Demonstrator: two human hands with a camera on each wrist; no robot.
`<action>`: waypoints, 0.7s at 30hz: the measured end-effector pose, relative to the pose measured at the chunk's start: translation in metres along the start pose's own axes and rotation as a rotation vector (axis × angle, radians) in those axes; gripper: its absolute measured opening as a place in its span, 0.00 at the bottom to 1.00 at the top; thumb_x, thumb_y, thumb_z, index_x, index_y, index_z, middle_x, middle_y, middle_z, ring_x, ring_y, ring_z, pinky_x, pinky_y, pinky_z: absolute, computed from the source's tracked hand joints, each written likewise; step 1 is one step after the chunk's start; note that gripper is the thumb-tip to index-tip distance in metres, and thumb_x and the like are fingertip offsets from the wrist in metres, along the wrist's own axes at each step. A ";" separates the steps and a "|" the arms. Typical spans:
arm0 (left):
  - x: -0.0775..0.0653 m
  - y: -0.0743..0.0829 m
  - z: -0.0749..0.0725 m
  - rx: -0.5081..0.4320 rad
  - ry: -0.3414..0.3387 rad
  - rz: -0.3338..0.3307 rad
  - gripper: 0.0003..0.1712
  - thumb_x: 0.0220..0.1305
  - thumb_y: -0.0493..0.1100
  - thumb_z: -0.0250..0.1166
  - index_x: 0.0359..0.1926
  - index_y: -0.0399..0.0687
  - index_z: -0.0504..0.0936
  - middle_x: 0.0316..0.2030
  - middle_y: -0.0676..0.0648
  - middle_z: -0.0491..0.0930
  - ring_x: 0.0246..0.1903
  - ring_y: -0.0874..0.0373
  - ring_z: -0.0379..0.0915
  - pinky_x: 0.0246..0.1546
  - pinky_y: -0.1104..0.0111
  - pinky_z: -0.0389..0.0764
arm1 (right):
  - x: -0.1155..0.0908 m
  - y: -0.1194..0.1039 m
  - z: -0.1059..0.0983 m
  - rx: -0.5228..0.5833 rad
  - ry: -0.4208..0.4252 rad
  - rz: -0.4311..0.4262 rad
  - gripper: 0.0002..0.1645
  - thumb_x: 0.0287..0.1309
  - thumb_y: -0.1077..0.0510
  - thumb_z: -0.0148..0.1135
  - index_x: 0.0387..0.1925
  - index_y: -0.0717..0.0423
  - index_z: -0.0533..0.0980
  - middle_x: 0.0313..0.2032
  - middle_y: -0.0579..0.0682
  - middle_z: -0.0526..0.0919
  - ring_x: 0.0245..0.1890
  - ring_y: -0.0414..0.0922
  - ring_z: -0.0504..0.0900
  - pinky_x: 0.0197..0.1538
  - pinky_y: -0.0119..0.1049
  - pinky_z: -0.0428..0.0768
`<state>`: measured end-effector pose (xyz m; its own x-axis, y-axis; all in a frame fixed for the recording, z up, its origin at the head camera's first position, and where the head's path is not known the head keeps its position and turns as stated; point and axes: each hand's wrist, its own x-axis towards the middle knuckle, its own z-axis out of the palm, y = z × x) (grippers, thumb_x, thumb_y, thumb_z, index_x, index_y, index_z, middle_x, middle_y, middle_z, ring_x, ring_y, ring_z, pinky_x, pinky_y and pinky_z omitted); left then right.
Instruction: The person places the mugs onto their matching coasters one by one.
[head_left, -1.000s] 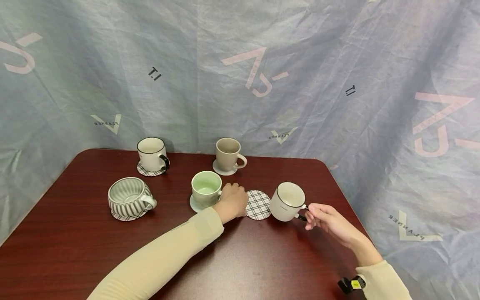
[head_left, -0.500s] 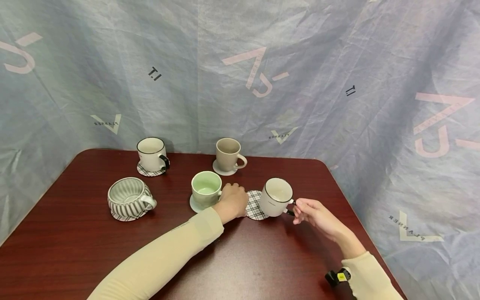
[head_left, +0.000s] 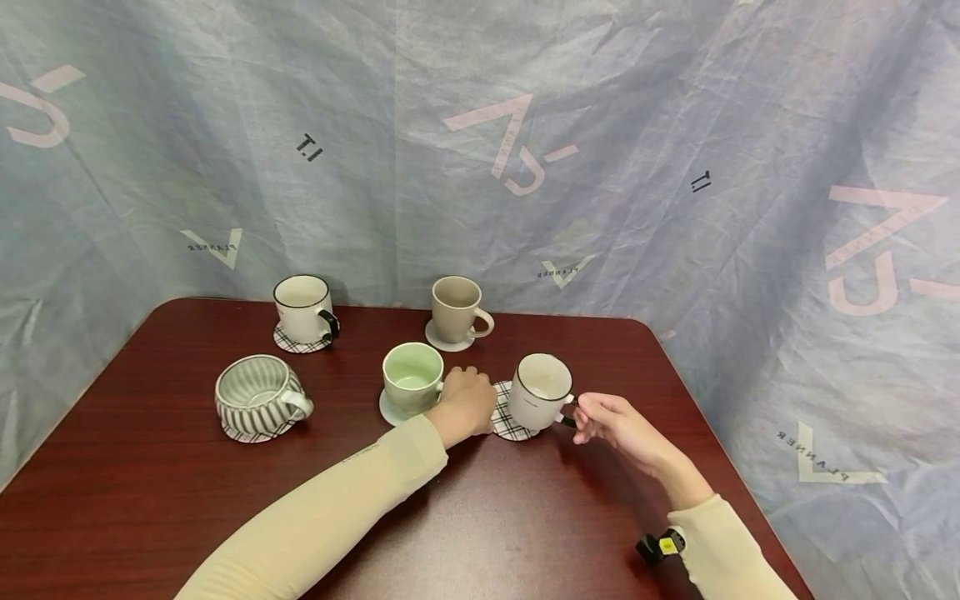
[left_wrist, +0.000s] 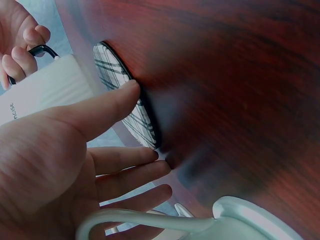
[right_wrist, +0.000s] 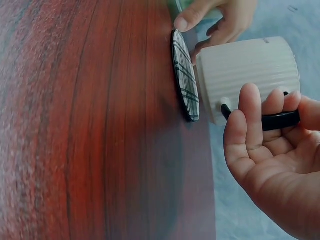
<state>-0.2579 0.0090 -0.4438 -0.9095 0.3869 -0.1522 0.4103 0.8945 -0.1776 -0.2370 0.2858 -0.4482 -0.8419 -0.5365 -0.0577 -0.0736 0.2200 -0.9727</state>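
Note:
A white mug (head_left: 538,392) with a dark rim and black handle hangs close over the plaid coaster (head_left: 516,427); its base covers much of the coaster in the head view. My right hand (head_left: 617,423) grips the mug by its handle (right_wrist: 280,120), fingers curled through it in the right wrist view. My left hand (head_left: 468,402) reaches in beside the coaster. Its thumb and index fingertips lie right at the coaster's edge in the left wrist view, the fingers fairly straight. Just left of that hand, a green cup (head_left: 412,379) sits on a pale coaster (head_left: 388,410).
Behind stands a beige mug (head_left: 455,307) on a pale coaster. To the left, a black-handled white mug (head_left: 302,312) and a striped cup (head_left: 258,396) sit on patterned coasters. The dark red tabletop (head_left: 480,517) ends at a grey-blue printed cloth (head_left: 360,125).
My right hand has carried the white mug leftward from beside the plaid coaster to over it. The left hand and the other cups have stayed where they were.

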 end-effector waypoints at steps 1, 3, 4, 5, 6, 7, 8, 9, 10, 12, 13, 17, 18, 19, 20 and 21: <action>0.000 0.000 0.000 -0.002 -0.001 0.000 0.29 0.63 0.65 0.75 0.56 0.54 0.90 0.53 0.50 0.85 0.55 0.52 0.77 0.57 0.57 0.77 | 0.001 0.000 0.001 0.003 0.001 0.003 0.27 0.85 0.55 0.45 0.36 0.80 0.65 0.34 0.52 0.74 0.35 0.45 0.84 0.49 0.39 0.85; 0.000 0.000 0.000 -0.005 0.000 -0.002 0.28 0.62 0.65 0.75 0.56 0.53 0.90 0.52 0.50 0.85 0.55 0.52 0.77 0.57 0.57 0.77 | 0.003 0.000 0.002 0.002 0.006 0.006 0.27 0.85 0.55 0.45 0.36 0.79 0.66 0.34 0.51 0.74 0.35 0.44 0.84 0.49 0.38 0.85; -0.001 0.000 -0.001 -0.006 -0.001 -0.001 0.29 0.63 0.65 0.75 0.56 0.53 0.90 0.53 0.50 0.85 0.55 0.52 0.77 0.57 0.57 0.77 | 0.003 0.000 0.002 0.001 0.009 0.009 0.27 0.85 0.54 0.45 0.36 0.78 0.66 0.34 0.51 0.74 0.35 0.44 0.84 0.49 0.38 0.85; -0.001 0.000 -0.001 -0.008 0.000 0.000 0.28 0.62 0.65 0.75 0.55 0.53 0.90 0.53 0.49 0.85 0.55 0.51 0.77 0.57 0.57 0.77 | 0.004 0.000 0.003 0.000 0.013 0.012 0.26 0.85 0.54 0.45 0.35 0.76 0.67 0.34 0.51 0.74 0.35 0.44 0.85 0.49 0.38 0.85; -0.001 0.000 -0.001 -0.010 0.002 -0.001 0.28 0.62 0.65 0.75 0.55 0.53 0.90 0.52 0.49 0.85 0.55 0.51 0.77 0.57 0.57 0.77 | 0.005 0.000 0.004 0.000 0.014 0.013 0.26 0.85 0.54 0.45 0.35 0.75 0.67 0.33 0.51 0.74 0.35 0.44 0.85 0.49 0.38 0.85; -0.001 0.000 -0.001 -0.010 0.003 -0.001 0.29 0.62 0.65 0.75 0.55 0.53 0.90 0.52 0.49 0.85 0.55 0.51 0.77 0.57 0.57 0.77 | 0.006 -0.001 0.005 -0.001 0.017 0.014 0.25 0.85 0.55 0.45 0.35 0.74 0.68 0.33 0.51 0.75 0.34 0.44 0.85 0.49 0.38 0.85; -0.002 0.000 -0.001 -0.012 0.004 -0.001 0.28 0.62 0.64 0.75 0.55 0.53 0.90 0.52 0.49 0.85 0.55 0.51 0.77 0.57 0.57 0.77 | 0.006 -0.001 0.005 -0.001 0.018 0.015 0.25 0.86 0.55 0.45 0.34 0.73 0.68 0.33 0.51 0.75 0.34 0.44 0.85 0.49 0.38 0.85; -0.002 0.000 -0.001 -0.014 0.004 -0.001 0.28 0.62 0.64 0.75 0.55 0.53 0.90 0.52 0.49 0.85 0.55 0.51 0.77 0.57 0.57 0.77 | 0.007 -0.002 0.006 0.000 0.016 0.016 0.24 0.86 0.55 0.45 0.34 0.72 0.69 0.33 0.51 0.75 0.34 0.44 0.85 0.49 0.38 0.85; -0.002 0.000 -0.001 -0.015 0.003 -0.001 0.28 0.62 0.64 0.75 0.56 0.53 0.90 0.53 0.49 0.85 0.55 0.51 0.77 0.57 0.57 0.77 | 0.008 -0.002 0.007 -0.001 0.015 0.016 0.24 0.86 0.55 0.44 0.34 0.71 0.69 0.33 0.51 0.75 0.34 0.44 0.85 0.49 0.38 0.85; -0.002 0.000 -0.001 -0.017 0.002 -0.001 0.28 0.62 0.63 0.75 0.56 0.52 0.90 0.52 0.49 0.85 0.55 0.51 0.77 0.57 0.57 0.77 | 0.009 -0.003 0.008 0.001 0.014 0.016 0.24 0.86 0.56 0.44 0.34 0.70 0.69 0.33 0.51 0.75 0.34 0.44 0.85 0.49 0.38 0.85; -0.002 0.000 0.000 -0.018 0.001 -0.001 0.28 0.63 0.63 0.75 0.56 0.52 0.90 0.52 0.49 0.85 0.55 0.51 0.77 0.57 0.57 0.77 | 0.009 -0.003 0.009 0.001 0.017 0.017 0.24 0.86 0.55 0.44 0.34 0.70 0.70 0.33 0.51 0.75 0.34 0.44 0.85 0.49 0.38 0.85; -0.001 0.000 0.000 -0.020 -0.001 0.000 0.27 0.63 0.63 0.75 0.55 0.52 0.89 0.52 0.49 0.85 0.55 0.51 0.77 0.57 0.57 0.77 | 0.011 -0.004 0.010 0.001 0.017 0.014 0.25 0.86 0.55 0.45 0.34 0.73 0.68 0.33 0.52 0.75 0.34 0.44 0.85 0.49 0.38 0.85; -0.001 0.000 0.000 -0.020 -0.001 0.000 0.28 0.63 0.63 0.75 0.56 0.52 0.89 0.52 0.49 0.85 0.55 0.51 0.77 0.57 0.57 0.77 | 0.012 -0.004 0.011 0.003 0.016 0.014 0.25 0.85 0.55 0.45 0.34 0.74 0.68 0.33 0.51 0.74 0.34 0.44 0.85 0.49 0.38 0.85; -0.001 0.000 0.000 -0.019 -0.002 0.000 0.28 0.63 0.63 0.75 0.56 0.52 0.89 0.52 0.49 0.85 0.55 0.51 0.77 0.57 0.57 0.77 | 0.012 -0.004 0.011 0.004 0.014 0.015 0.25 0.85 0.55 0.45 0.35 0.75 0.68 0.33 0.51 0.75 0.34 0.44 0.85 0.49 0.38 0.85; -0.001 0.000 0.000 -0.018 -0.003 0.000 0.28 0.63 0.63 0.75 0.56 0.52 0.89 0.53 0.49 0.85 0.55 0.51 0.77 0.57 0.57 0.77 | 0.013 -0.004 0.011 0.005 0.013 0.017 0.25 0.85 0.56 0.45 0.35 0.76 0.67 0.33 0.51 0.75 0.35 0.45 0.85 0.49 0.38 0.85; -0.001 0.000 0.000 -0.016 -0.004 0.001 0.28 0.63 0.63 0.75 0.56 0.52 0.89 0.53 0.49 0.85 0.55 0.51 0.77 0.57 0.57 0.77 | 0.014 -0.004 0.011 0.005 0.012 0.018 0.25 0.85 0.56 0.45 0.36 0.77 0.67 0.33 0.51 0.75 0.35 0.45 0.85 0.49 0.38 0.85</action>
<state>-0.2570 0.0088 -0.4433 -0.9087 0.3872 -0.1561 0.4102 0.8974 -0.1622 -0.2420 0.2684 -0.4478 -0.8494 -0.5227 -0.0726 -0.0556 0.2253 -0.9727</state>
